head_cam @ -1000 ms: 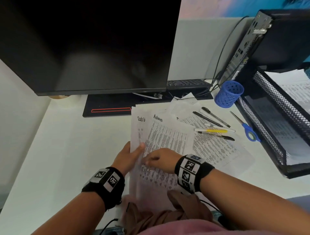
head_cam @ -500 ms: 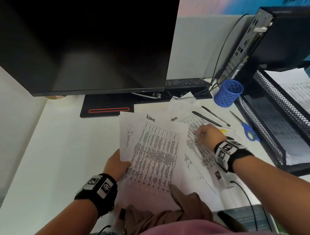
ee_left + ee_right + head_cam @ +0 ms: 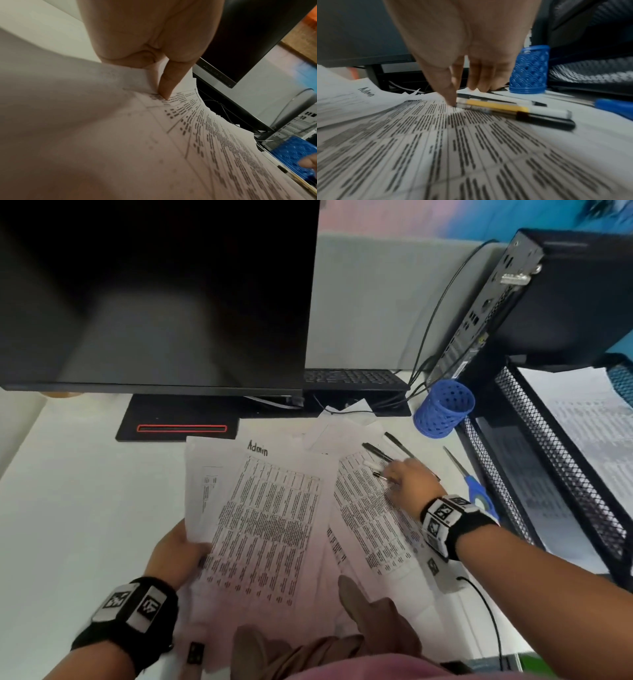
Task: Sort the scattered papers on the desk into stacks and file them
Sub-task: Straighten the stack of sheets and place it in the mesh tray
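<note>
My left hand [image 3: 174, 553] holds a fanned stack of printed papers [image 3: 267, 529] at its lower left edge; the top sheet is headed "Admin". In the left wrist view the thumb [image 3: 166, 88] presses down on the top sheet [image 3: 188, 142], with the other fingers hidden beneath. More printed sheets [image 3: 370, 518] lie on the desk to the right, with several pens [image 3: 376, 451] on them. My right hand [image 3: 407, 481] hovers over those pens [image 3: 513, 109]. Its thumb tip touches the sheet [image 3: 453, 142] by the pens' ends, and the fingers hang straight behind them, holding nothing.
A dark monitor [image 3: 154, 296] and its base [image 3: 178, 422] stand behind the papers, beside a keyboard [image 3: 352, 378]. A blue pen cup [image 3: 443, 409], blue-handled scissors [image 3: 476, 487] and a black mesh tray [image 3: 555, 474] holding papers are at the right. A computer case [image 3: 548, 302] stands above.
My right hand left the stack and moved right to the pens. My left hand drew the stack a little left and toward me, uncovering the sheets on the right.
</note>
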### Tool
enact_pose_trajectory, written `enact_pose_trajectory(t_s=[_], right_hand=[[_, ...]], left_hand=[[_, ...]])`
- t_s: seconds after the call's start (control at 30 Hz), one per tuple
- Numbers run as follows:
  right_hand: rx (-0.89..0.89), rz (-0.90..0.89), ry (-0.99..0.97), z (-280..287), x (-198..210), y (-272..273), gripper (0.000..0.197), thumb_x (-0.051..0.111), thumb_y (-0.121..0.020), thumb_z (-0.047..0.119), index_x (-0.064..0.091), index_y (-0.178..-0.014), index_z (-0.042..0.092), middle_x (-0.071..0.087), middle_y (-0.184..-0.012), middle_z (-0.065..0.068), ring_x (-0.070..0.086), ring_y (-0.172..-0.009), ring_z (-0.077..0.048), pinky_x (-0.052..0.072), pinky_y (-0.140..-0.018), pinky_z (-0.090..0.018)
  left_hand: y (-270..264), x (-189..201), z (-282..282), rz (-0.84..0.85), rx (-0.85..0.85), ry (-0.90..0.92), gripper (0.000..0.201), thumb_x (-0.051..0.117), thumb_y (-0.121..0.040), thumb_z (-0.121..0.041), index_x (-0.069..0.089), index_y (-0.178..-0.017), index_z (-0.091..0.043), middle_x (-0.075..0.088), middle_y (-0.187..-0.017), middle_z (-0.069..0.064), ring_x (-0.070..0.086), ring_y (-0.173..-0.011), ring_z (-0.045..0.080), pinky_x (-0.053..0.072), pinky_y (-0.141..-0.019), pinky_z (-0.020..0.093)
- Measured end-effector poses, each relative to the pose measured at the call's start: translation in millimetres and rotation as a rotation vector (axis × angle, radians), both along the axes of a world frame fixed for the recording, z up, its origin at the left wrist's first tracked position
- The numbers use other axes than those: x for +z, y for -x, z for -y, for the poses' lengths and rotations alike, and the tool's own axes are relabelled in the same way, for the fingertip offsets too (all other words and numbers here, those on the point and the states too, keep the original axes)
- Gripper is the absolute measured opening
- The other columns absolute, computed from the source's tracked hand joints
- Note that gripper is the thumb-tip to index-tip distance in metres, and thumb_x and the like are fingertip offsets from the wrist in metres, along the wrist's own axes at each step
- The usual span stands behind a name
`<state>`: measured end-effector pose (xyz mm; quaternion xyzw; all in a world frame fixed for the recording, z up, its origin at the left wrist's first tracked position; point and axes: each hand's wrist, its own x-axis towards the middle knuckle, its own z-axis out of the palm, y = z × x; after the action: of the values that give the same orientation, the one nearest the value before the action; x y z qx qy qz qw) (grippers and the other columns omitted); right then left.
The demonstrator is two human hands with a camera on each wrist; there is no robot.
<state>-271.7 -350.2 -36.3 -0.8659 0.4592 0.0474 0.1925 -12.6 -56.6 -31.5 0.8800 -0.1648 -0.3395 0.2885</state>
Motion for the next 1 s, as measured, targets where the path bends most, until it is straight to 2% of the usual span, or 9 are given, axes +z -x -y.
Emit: enact_pose_trajectory(t_s=[0.07,0.2,0.3,0.4,0.5,0.73,0.87,0.93,1.0], right_hand=[[-0.035,-0.084,0.175,11,3,-7,0.054,0.068,-0.078,0.033,0.046,-0.127,0.029,0.046,-0.12,-0.003,0.044,-0.113,-0.025,0.04,-0.092,-0.037],[-0.071,-0.235,-0.012,34,-5,4,0.065,0.063,-0.082,0.048,0.03,-0.138,0.044,0.031,-0.144,0.0,0.034,-0.129,-0.025,0.036,-0.103,-0.047],[-0.032,-0.145,0.005,41,-15,16,0.049,0.056,-0.088,0.04,0.04,-0.135,0.041,0.043,-0.129,-0.004,0.041,-0.119,-0.026,0.043,-0.098,-0.044],[-0.137,-0.052,0.058,47,-12,25,0.038,0.053,-0.089,0.031,0.052,-0.127,0.033,0.05,-0.114,-0.008,0.049,-0.107,-0.029,0.047,-0.092,-0.04],[-0.235,-0.03,0.033,55,-9,33,0.037,0.051,-0.087,0.028,0.055,-0.124,0.028,0.051,-0.113,-0.011,0.056,-0.099,-0.032,0.049,-0.091,-0.04],[-0.354,-0.129,0.075,64,-7,42,0.036,0.049,-0.087,0.025,0.053,-0.123,0.023,0.048,-0.115,-0.013,0.051,-0.106,-0.034,0.047,-0.091,-0.042],[-0.175,-0.164,0.282,51,1,35,0.034,0.054,-0.086,0.026,0.056,-0.118,0.018,0.051,-0.116,-0.013,0.046,-0.108,-0.031,0.044,-0.087,-0.041],[-0.06,-0.118,0.248,37,-1,29,0.03,0.053,-0.086,0.025,0.06,-0.113,0.014,0.053,-0.115,-0.011,0.049,-0.106,-0.029,0.047,-0.085,-0.037],[-0.014,-0.138,0.097,21,-8,26,0.037,0.052,-0.089,0.03,0.057,-0.123,0.016,0.049,-0.129,-0.01,0.047,-0.117,-0.027,0.044,-0.094,-0.034]], left_hand=[[1,-2,0,0.005,0.018,0.003,0.033,0.059,-0.081,0.001,0.059,-0.112,-0.012,0.066,-0.078,0.005,0.06,-0.066,0.018,0.04,-0.054,0.023],[5,-3,-2,-0.013,0.052,0.026,0.03,0.058,-0.083,0.002,0.059,-0.11,-0.011,0.068,-0.081,0.009,0.062,-0.068,0.024,0.043,-0.056,0.027],[5,-5,-4,-0.022,0.067,0.041,0.029,0.059,-0.082,0.003,0.06,-0.107,-0.011,0.069,-0.079,0.01,0.062,-0.066,0.026,0.045,-0.058,0.029],[4,-7,-3,-0.001,0.078,0.027,0.025,0.059,-0.082,0.003,0.061,-0.102,-0.011,0.068,-0.073,0.012,0.058,-0.061,0.025,0.044,-0.057,0.028],[4,-7,-1,0.006,0.077,0.011,0.02,0.059,-0.082,0.004,0.06,-0.097,-0.009,0.066,-0.068,0.012,0.056,-0.057,0.024,0.041,-0.055,0.027],[2,-10,-1,-0.003,0.105,-0.015,0.015,0.061,-0.081,0.003,0.06,-0.092,-0.006,0.062,-0.061,0.012,0.052,-0.053,0.023,0.04,-0.054,0.027],[5,-7,0,0.018,0.092,-0.014,0.014,0.061,-0.082,0.003,0.058,-0.089,-0.008,0.061,-0.062,0.012,0.052,-0.054,0.023,0.037,-0.052,0.026],[4,-6,-1,0.018,0.089,-0.01,0.012,0.061,-0.082,0.003,0.058,-0.088,-0.007,0.06,-0.061,0.012,0.052,-0.054,0.023,0.037,-0.053,0.026],[2,-7,-1,0.009,0.084,-0.001,0.011,0.061,-0.083,0.002,0.059,-0.09,-0.006,0.061,-0.061,0.012,0.054,-0.055,0.024,0.039,-0.055,0.028]])
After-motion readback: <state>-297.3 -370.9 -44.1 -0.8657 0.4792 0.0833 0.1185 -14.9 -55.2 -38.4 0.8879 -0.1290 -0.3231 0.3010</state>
